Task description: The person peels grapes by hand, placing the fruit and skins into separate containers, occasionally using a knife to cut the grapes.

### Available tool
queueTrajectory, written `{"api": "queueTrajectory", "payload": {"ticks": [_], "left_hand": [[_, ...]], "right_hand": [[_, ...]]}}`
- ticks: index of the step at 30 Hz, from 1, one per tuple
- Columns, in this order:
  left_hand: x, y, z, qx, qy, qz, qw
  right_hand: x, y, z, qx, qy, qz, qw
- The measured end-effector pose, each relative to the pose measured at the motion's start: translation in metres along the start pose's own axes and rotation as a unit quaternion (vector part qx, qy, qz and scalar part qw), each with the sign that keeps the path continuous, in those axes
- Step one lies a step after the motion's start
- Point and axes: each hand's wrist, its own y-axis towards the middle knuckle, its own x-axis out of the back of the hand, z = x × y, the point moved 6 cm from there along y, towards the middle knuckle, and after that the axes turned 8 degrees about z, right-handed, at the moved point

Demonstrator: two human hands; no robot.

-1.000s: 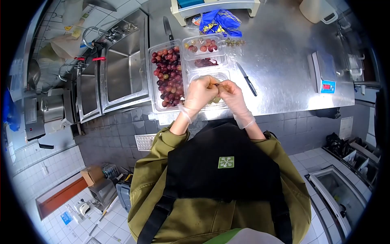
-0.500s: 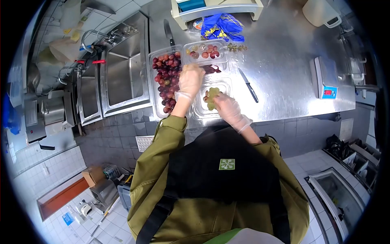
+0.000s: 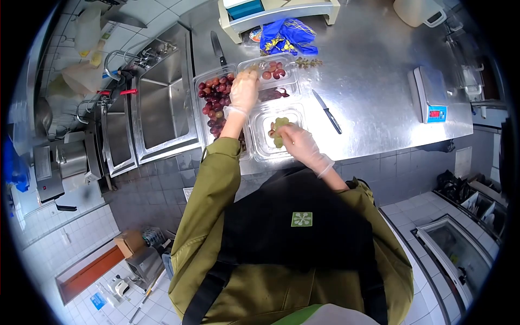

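My left hand (image 3: 244, 95), in a clear glove, reaches over the tub of red grapes (image 3: 212, 100) to the left end of a small clear container (image 3: 290, 63) holding several red grapes. Its fingers are drawn together, and what they hold, if anything, is hidden. My right hand (image 3: 301, 145), also gloved, is over a square clear container (image 3: 261, 147). Its fingers are pinched together against a cluster of pale green peeled grapes (image 3: 280, 131); whether they grip one is hidden. Dark red grape skins (image 3: 273, 94) lie in a container between the two.
A paring knife (image 3: 327, 112) lies right of the containers, and a larger knife (image 3: 218, 47) behind the grape tub. A blue bag (image 3: 287, 36) and grape stems (image 3: 309, 63) are at the back. A digital scale (image 3: 430, 97) stands right; sinks (image 3: 162, 108) are left.
My left hand has moved up and away from me, from beside the grape skins to the left end of the small back container. My right hand stays at the green grapes. The view has shifted slightly.
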Motion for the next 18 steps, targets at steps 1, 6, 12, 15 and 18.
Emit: {"api": "queueTrajectory", "payload": {"ticks": [1, 6, 12, 15, 18], "left_hand": [[-0.002, -0.001, 0.001, -0.013, -0.011, 0.0, 1.0], [0.03, -0.009, -0.02, -0.013, -0.081, -0.056, 0.995], [0.074, -0.062, -0.13, -0.224, -0.057, -0.045, 0.972], [0.072, -0.074, -0.13, -0.18, -0.165, -0.033, 0.969], [0.073, -0.08, -0.122, -0.087, -0.264, -0.007, 0.961]], "right_hand": [[0.005, 0.002, 0.004, -0.004, 0.042, 0.005, 0.999], [-0.02, 0.017, -0.03, -0.097, 0.538, 0.011, 0.837], [0.005, 0.038, -0.003, -0.028, 0.85, -0.003, 0.526], [0.009, 0.036, 0.003, -0.004, 0.844, 0.026, 0.536], [0.01, 0.029, 0.009, 0.018, 0.736, -0.016, 0.677]]}}
